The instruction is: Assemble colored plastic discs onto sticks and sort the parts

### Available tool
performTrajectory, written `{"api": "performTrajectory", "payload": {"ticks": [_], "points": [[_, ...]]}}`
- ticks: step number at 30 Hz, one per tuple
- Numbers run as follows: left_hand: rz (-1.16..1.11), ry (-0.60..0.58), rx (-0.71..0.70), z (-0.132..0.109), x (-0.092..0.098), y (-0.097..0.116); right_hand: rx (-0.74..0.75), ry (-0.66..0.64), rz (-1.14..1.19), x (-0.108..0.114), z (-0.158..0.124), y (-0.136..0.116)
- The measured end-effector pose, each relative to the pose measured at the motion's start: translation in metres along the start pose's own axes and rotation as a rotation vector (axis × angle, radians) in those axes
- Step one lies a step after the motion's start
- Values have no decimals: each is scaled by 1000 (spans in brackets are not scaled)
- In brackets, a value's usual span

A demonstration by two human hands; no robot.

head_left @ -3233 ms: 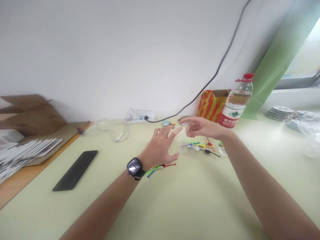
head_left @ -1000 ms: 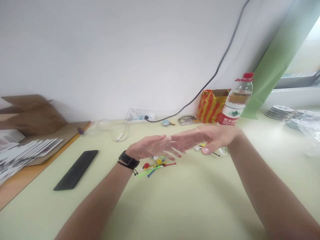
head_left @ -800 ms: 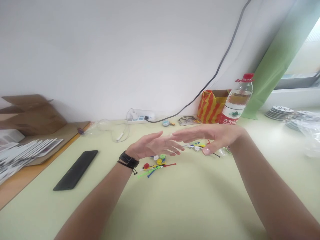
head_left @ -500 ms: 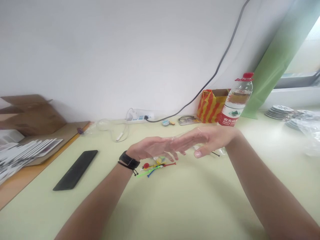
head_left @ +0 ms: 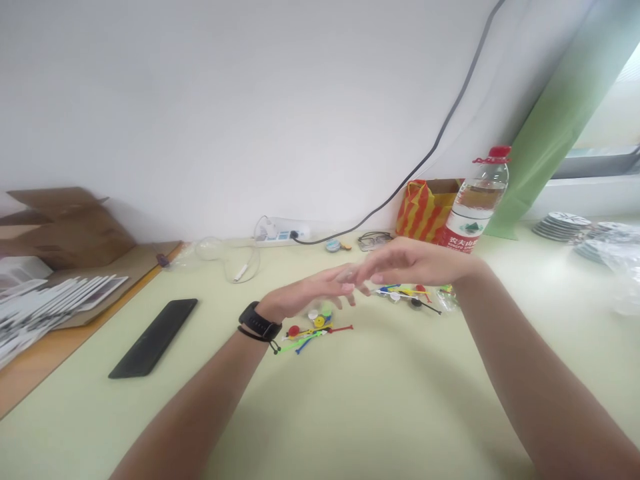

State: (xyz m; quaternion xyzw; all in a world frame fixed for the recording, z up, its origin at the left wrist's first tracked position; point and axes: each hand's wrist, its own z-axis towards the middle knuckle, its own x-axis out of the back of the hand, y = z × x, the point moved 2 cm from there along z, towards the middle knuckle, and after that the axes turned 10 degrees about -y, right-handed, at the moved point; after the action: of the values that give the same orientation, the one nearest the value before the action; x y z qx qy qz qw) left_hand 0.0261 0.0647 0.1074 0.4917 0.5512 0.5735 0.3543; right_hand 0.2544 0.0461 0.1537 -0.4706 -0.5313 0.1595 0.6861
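My left hand (head_left: 310, 293), with a black watch (head_left: 257, 323) on the wrist, hovers flat over the pale green table (head_left: 380, 400) with its fingers stretched out. My right hand (head_left: 405, 263) reaches in from the right, also flat. Its fingertips lie on my left fingertips. A faint clear plastic film (head_left: 345, 272) seems to sit between them. Below my left hand lies a small pile of coloured plastic sticks and discs (head_left: 313, 328). More coloured sticks (head_left: 407, 293) lie in a clear bag below my right hand.
A black phone (head_left: 153, 338) lies to the left, beside stacked papers (head_left: 45, 307) and cardboard (head_left: 65, 227). A water bottle (head_left: 475, 203), striped bag (head_left: 420, 210), glasses (head_left: 373, 239) and power strip (head_left: 283, 233) line the wall. Plates (head_left: 563, 227) sit far right.
Both hands let go of the clear bag and slid flat over each other back and forth. Now only the fingertips overlap, and the coloured sticks under my right hand show again.
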Motion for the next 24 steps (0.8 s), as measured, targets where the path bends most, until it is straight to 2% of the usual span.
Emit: {"api": "performTrajectory", "payload": {"ticks": [3, 6, 13, 17, 19, 22, 24], "points": [[26, 75, 11, -3, 5, 0, -52, 193, -12, 8, -7, 3], [48, 154, 66, -6, 11, -2, -104, 329, -58, 13, -15, 6], [159, 251, 86, -7, 14, -2, -135, 393, -40, 17, -22, 9], [307, 308, 102, -9, 20, -7, -162, 466, -13, 24, -25, 30], [388, 332, 122, -11, 25, -12, -271, 436, -55, 26, -26, 49], [476, 355, 125, -13, 31, -19, -600, 282, -199, 26, -29, 82], [516, 366, 113, -14, 33, -24, -758, 162, -252, 22, -31, 99]]}}
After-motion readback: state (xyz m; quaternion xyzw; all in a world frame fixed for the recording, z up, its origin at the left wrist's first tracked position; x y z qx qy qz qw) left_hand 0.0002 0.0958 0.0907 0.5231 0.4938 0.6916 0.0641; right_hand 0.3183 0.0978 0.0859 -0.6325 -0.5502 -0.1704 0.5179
